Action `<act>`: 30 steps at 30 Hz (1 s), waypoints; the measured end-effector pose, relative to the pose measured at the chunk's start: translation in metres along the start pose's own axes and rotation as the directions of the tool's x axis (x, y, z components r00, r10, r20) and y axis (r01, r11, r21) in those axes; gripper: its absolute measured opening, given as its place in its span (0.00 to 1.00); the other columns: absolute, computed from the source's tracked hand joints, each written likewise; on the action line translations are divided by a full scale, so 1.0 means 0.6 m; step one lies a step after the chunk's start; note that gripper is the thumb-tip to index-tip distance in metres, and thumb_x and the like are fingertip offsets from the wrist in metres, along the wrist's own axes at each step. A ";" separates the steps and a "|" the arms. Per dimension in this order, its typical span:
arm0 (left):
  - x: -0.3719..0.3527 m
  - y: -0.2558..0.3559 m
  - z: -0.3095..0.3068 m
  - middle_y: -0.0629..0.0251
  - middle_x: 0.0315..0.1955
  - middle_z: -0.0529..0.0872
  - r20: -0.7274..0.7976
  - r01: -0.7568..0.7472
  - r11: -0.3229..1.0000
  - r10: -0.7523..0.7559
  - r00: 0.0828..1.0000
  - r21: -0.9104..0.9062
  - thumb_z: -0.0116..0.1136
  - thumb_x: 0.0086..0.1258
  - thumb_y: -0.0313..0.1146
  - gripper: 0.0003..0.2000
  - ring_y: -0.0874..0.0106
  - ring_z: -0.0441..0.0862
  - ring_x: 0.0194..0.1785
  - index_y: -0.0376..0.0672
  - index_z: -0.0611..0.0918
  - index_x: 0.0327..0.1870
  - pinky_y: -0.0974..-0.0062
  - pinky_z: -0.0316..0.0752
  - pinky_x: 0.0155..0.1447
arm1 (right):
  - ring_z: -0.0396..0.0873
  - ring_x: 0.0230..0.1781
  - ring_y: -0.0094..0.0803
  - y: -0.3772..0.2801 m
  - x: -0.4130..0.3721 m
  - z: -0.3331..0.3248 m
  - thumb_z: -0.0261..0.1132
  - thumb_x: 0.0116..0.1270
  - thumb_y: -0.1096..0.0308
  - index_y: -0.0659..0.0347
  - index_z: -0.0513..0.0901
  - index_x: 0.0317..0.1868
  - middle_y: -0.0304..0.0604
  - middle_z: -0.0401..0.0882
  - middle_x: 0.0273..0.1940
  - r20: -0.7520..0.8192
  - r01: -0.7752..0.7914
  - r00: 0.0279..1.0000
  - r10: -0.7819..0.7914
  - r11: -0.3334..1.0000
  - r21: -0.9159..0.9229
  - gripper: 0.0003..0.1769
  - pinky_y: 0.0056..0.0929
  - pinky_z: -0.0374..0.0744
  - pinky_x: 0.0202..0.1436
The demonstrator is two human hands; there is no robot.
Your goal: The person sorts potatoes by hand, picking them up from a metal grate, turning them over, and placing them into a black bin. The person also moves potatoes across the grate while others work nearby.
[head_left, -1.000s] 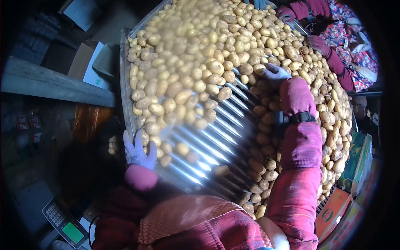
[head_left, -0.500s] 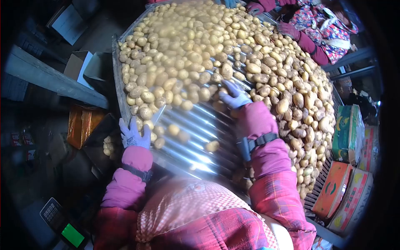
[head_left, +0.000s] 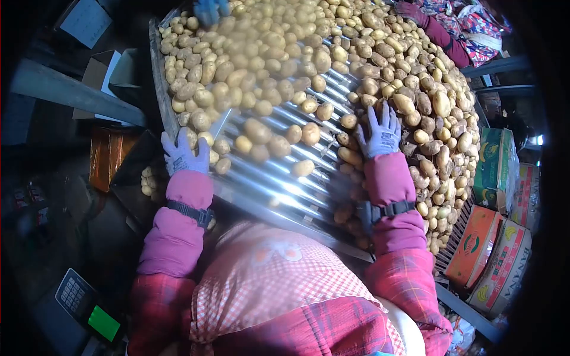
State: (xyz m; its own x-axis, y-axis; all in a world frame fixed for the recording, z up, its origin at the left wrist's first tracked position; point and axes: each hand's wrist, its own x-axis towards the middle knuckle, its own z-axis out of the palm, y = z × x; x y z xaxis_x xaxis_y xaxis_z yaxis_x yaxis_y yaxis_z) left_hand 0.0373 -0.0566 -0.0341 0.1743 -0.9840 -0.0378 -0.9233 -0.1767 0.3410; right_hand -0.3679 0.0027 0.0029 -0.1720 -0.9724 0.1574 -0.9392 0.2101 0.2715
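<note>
Observed left hand (head_left: 185, 155), gloved, at left edge of ridged metal tray (head_left: 285, 193): fingers fanned wide, released, close against nearest potatoes (head_left: 441, 104). Cannot tell contact beneath palm. Observed right hand (head_left: 381, 136), gloved, on right: fingers extended, parted, released, laid over left margin of heap. Cannot see underside of palm. Found potatoes piled across far and right parts of tray, plus several scattered on ridges between both hands. Noted cartons (head_left: 473, 246) beyond tray at right.
</note>
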 end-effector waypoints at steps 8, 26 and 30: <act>-0.002 0.012 -0.012 0.48 0.68 0.56 0.015 0.040 0.999 -0.040 0.999 -0.013 0.57 0.63 0.52 0.28 0.42 0.66 0.63 0.50 0.72 0.63 0.52 0.69 0.61 | 0.69 0.60 0.55 -0.042 0.045 0.070 0.62 0.62 0.48 0.62 0.70 0.63 0.59 0.69 0.61 0.060 -0.179 0.973 0.221 0.570 0.802 0.35 0.43 0.69 0.64; -0.006 0.007 -0.016 0.47 0.68 0.56 0.033 0.011 1.000 -0.010 0.999 -0.029 0.55 0.64 0.54 0.28 0.41 0.67 0.62 0.53 0.71 0.63 0.50 0.68 0.62 | 0.56 0.70 0.51 -0.069 -0.130 -0.017 0.59 0.60 0.44 0.46 0.72 0.63 0.50 0.67 0.64 0.206 -0.060 0.977 0.057 0.998 0.009 0.31 0.60 0.55 0.68; -0.005 0.002 -0.006 0.48 0.68 0.56 0.022 0.018 0.999 -0.017 1.000 -0.034 0.55 0.64 0.54 0.28 0.41 0.67 0.62 0.52 0.72 0.63 0.51 0.68 0.62 | 0.62 0.66 0.57 -0.147 -0.135 0.035 0.60 0.58 0.42 0.43 0.67 0.67 0.56 0.58 0.69 0.191 -0.152 0.977 0.094 0.935 0.321 0.36 0.58 0.56 0.68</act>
State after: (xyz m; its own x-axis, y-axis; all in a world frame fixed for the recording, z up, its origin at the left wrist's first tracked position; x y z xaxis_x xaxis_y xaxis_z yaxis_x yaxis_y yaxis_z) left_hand 0.0368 -0.0537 -0.0303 0.1826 -0.9811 -0.0638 -0.9078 -0.1932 0.3722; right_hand -0.2774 0.0610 -0.0540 -0.3129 -0.9498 -0.0018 -0.9471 0.3122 -0.0746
